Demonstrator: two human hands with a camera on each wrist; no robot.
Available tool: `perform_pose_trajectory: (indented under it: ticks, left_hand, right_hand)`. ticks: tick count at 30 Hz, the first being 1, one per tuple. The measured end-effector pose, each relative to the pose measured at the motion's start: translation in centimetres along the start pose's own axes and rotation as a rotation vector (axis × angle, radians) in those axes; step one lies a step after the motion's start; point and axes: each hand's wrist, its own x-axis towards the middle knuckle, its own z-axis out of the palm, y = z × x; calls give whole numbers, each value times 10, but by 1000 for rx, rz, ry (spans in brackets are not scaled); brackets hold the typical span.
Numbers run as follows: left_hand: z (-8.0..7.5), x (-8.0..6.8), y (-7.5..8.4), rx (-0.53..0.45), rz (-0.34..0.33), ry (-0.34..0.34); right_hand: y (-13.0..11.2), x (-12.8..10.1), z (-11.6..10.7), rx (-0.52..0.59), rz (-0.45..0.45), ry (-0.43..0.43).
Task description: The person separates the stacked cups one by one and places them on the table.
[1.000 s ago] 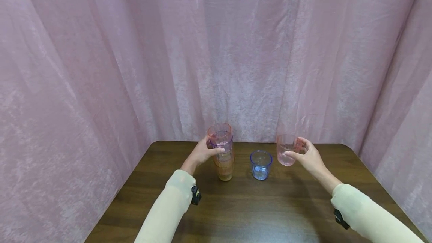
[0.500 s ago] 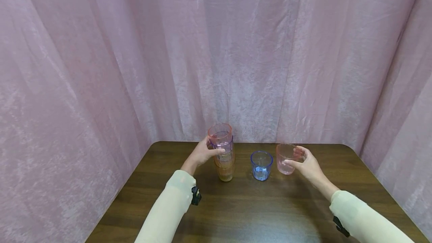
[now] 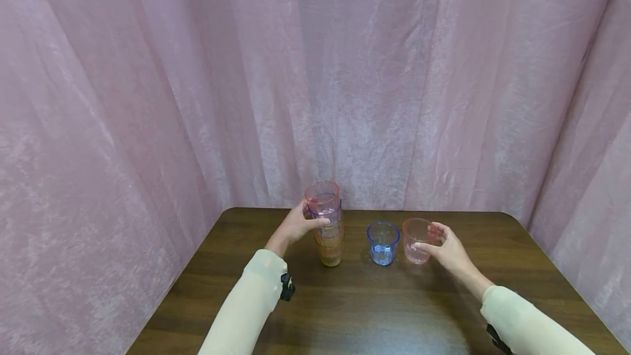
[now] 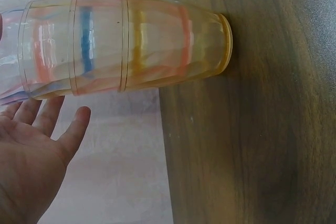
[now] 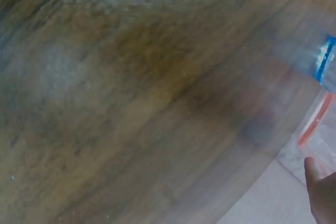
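In the head view, my left hand (image 3: pixel 297 225), left of the frame's centre in the lower half, grips a stack of nested clear cups (image 3: pixel 330 242), thumb across the near side just below a purple rim. The stack stands upright, its pink rim uppermost and its amber cup at the bottom. Right of it, a blue cup (image 3: pixel 383 246) stands alone on the wooden table (image 3: pixel 315 311). Just beside that, farther right, my right hand (image 3: pixel 451 251) holds a pink cup (image 3: pixel 415 245) upright between thumb and fingers. A pink curtain (image 3: pixel 315 81) fills the upper part of the frame. In the left wrist view, the stack lies sideways across the upper left, amber base toward the right; my palm is at lower left, three fingers reaching up to the cups and the little finger apart from them. In the right wrist view, wood covers most of the frame; the blue cup's edge shows at the right border, the pink cup's below it, with part of my right hand in the lower right corner.
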Motion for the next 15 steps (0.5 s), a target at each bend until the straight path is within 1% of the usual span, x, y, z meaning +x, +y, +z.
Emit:
perform_pose_trajectory:
  ticks: [5,15]
  left_hand:
    - [0,0,1,-22,-25,7]
    - [0,1,-2,-15,-25,8]
  right_hand:
    - [3,-2,3,3,0,-2]
    - [9,-5,7,11,8,-6]
